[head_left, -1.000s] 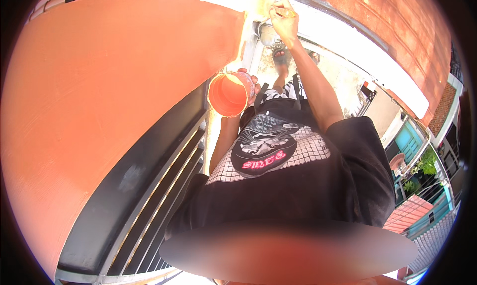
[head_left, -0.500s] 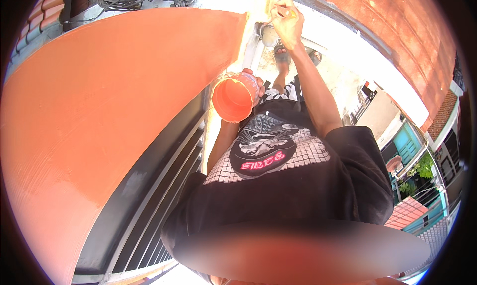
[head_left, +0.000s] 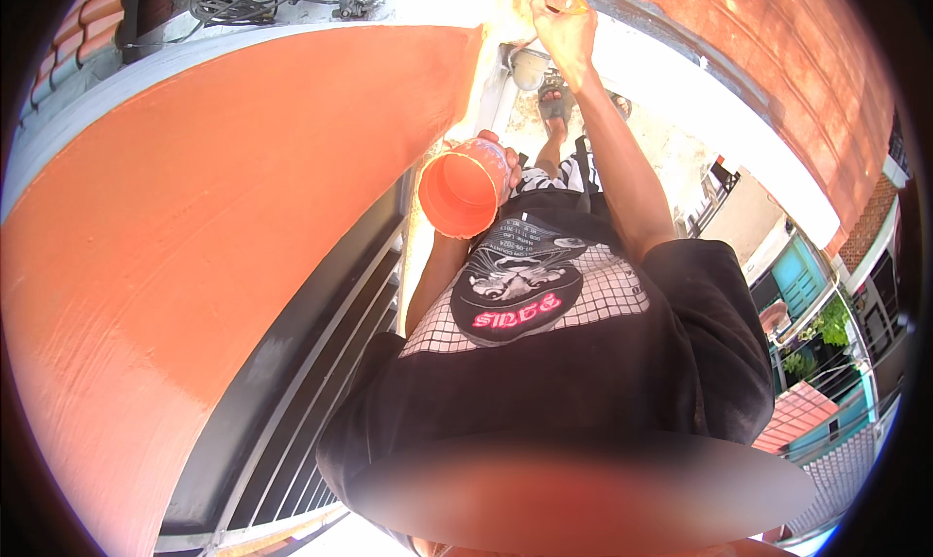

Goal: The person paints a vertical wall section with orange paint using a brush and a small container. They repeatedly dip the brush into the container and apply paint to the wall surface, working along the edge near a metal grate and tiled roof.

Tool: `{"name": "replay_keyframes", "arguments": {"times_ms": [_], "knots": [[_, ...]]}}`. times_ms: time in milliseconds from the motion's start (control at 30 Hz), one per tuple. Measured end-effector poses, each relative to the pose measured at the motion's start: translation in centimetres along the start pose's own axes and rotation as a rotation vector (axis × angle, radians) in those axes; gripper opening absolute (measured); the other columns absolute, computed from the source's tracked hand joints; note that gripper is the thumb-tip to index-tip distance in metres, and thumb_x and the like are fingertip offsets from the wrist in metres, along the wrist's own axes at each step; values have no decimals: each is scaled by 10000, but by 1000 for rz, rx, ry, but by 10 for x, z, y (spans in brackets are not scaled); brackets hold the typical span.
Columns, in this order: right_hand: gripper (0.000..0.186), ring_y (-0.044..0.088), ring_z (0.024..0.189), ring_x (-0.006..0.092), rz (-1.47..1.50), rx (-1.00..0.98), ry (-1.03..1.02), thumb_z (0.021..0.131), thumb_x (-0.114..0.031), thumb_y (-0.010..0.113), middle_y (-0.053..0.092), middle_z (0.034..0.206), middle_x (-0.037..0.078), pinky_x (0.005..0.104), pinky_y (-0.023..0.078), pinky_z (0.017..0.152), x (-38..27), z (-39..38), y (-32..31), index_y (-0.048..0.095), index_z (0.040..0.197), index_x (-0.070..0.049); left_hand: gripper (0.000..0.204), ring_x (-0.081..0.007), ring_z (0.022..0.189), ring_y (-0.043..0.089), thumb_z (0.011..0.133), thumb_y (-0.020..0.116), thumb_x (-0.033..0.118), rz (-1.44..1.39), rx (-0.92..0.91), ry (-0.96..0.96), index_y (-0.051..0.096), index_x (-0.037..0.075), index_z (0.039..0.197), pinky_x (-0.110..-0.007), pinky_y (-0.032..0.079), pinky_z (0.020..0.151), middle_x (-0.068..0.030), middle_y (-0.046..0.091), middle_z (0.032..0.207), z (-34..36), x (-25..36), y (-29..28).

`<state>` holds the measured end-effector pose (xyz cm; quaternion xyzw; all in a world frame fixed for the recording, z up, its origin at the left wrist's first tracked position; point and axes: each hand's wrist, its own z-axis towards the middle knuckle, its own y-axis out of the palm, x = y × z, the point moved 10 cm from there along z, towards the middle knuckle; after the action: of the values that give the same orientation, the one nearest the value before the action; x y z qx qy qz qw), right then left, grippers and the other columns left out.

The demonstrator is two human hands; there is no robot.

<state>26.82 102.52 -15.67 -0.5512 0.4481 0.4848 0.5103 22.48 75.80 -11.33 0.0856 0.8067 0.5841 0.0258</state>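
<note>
In my left hand (head_left: 507,158) is an orange-smeared paint can (head_left: 461,193), gripped round its side. Its open mouth tips toward the camera, and orange coats the inside. My right arm reaches to the far side, where my right hand (head_left: 567,30) is closed round what looks like a paintbrush. A yellowish end of the brush handle (head_left: 578,7) pokes out between the fingers. The bristle end, against the bright pale surface at the wall's far corner, is washed out by glare and hard to make out. The orange wall (head_left: 253,158) curves along my left.
Black cables (head_left: 238,1) lie coiled on the ledge at the far left. A dark barred grille (head_left: 311,363) runs below the orange wall. An orange-red roof surface (head_left: 777,81) slopes at the far right. Beneath me are my sandalled feet (head_left: 554,105); houses and plants show lower right.
My right hand has moved a little farther away along the pale surface, with the brush still in it. The can has shifted only slightly to the right.
</note>
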Motion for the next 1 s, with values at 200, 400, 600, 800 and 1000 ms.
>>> {"name": "replay_keyframes", "arguments": {"times_ms": [200,400,600,800,1000], "knots": [[88,666,704,159,229,124,-62,895,-57,672,690,761,81,325,532,667,7,-2,21,597,939,-46,632,-422,1008,562,966,594,616,16,7,19,589,102,1332,-328,578,550,-302,550,1135,10,4,6],[75,705,856,130,262,-244,129,939,-42,661,740,899,62,286,551,773,27,-54,39,609,992,-41,621,-419,1002,561,974,590,598,9,28,26,589,93,1334,-331,567,550,-295,550,1132,11,12,6],[81,651,734,90,205,-202,-67,938,-57,669,727,842,36,289,529,672,16,-17,35,605,986,-48,609,-430,1007,557,972,603,564,-47,-16,1,580,78,1340,-359,590,583,-296,536,1166,8,12,1],[102,604,643,179,-61,122,-68,866,-58,643,704,781,123,342,487,604,69,68,26,689,789,-10,668,-446,1085,536,937,643,566,-49,-106,-33,543,107,1412,-398,610,608,-287,518,1244,13,-4,2],[101,621,680,207,134,299,-253,858,-81,669,661,742,104,349,503,630,40,33,7,658,773,-26,566,-430,1041,559,965,640,480,-27,-58,-12,557,100,1375,-368,599,600,-291,535,1197,8,-8,1]]}}
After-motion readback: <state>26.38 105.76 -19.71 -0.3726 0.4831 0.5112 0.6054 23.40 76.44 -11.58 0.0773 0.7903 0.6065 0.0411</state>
